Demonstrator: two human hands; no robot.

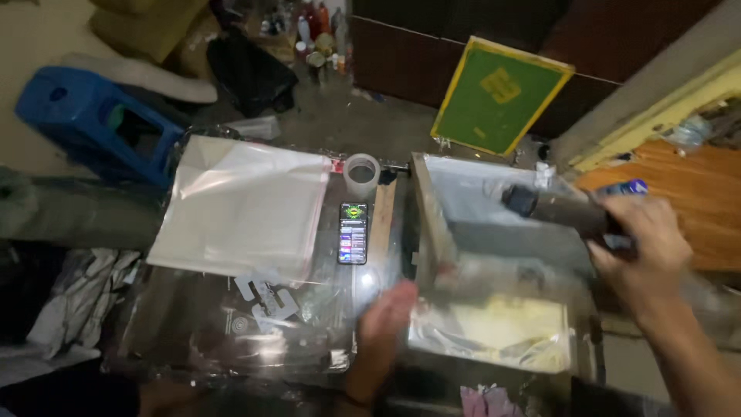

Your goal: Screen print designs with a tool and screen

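A dark cylindrical tool [559,210] is gripped in the right hand [647,245], its fingers wrapped around the handle end while the dark tip points away from them over a framed printing screen [432,224]. The left hand [386,320] is laid against the screen frame's near left corner, fingers pressed together, though blur hides the details. Beyond those fingertips a phone [353,233] and a tape roll [361,174] are seen, with clear plastic bags [243,207] further left.
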